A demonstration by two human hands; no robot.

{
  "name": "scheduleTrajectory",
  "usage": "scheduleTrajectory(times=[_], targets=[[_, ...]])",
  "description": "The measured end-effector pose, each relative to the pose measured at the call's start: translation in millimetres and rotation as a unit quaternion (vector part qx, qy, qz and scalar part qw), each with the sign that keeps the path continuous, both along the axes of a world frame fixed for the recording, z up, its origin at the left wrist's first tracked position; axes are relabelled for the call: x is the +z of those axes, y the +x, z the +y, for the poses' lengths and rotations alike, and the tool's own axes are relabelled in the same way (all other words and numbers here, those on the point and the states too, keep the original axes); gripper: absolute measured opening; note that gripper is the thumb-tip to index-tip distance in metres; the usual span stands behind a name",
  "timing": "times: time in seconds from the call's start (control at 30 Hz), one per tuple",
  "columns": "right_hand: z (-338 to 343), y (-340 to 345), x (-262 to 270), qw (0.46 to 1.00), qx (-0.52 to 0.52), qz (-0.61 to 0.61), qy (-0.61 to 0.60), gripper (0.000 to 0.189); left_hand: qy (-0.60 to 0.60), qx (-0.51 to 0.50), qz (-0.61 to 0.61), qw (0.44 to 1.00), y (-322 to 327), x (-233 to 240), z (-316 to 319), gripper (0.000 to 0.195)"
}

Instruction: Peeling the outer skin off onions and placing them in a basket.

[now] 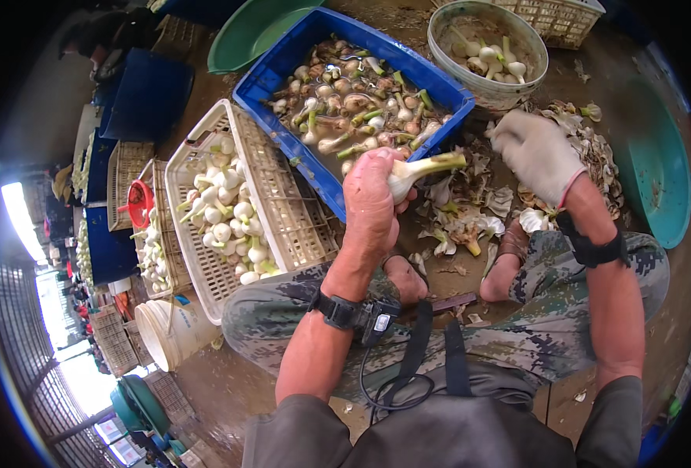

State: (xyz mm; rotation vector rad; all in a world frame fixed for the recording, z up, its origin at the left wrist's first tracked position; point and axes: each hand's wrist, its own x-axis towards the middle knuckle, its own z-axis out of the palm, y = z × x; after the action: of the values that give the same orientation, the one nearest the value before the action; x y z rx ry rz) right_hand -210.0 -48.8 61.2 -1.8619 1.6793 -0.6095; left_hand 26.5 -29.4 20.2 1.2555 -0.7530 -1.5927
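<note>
My left hand (371, 199) is bare and grips a whitish garlic bulb (405, 177), its thick stem pointing right. Just past that hand lies a blue plastic tub (374, 29), where many unpeeled garlic bulbs (351, 99) sit in murky water. My right hand (535, 152), in a pale work glove, hangs over the garlic skins to the right. Its fingers look curled and are blurred, so whether anything is between them cannot be told. Loose garlic skins (459, 225) litter the ground between my feet, and a larger heap of skins (594, 152) lies beyond the glove.
Left of the tub, a tilted white plastic crate (287, 199) holds peeled garlic. A white bucket (488, 93) with several bulbs stands at upper right. A teal basin (664, 181), a green basin (246, 35) and a tipped white bucket (187, 327) are around me. Another person (111, 41) is at upper left.
</note>
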Motion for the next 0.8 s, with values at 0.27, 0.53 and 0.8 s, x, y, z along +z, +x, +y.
scheduleTrajectory(times=[0.27, 0.53, 0.8], targets=[[27, 33, -19, 0.976, 0.191, -0.054, -0.086, 0.028, 0.007, -0.082, -0.077, 0.994, -14, -2, 7, 0.05], [44, 46, -30, 0.981, 0.189, -0.004, -0.052, 0.025, 0.056, -0.16, -0.1, 0.98, -18, -8, 18, 0.077], [47, 53, -27, 0.993, 0.062, -0.035, 0.089, 0.018, 0.013, -0.199, -0.206, 0.958, -16, 2, 21, 0.094]])
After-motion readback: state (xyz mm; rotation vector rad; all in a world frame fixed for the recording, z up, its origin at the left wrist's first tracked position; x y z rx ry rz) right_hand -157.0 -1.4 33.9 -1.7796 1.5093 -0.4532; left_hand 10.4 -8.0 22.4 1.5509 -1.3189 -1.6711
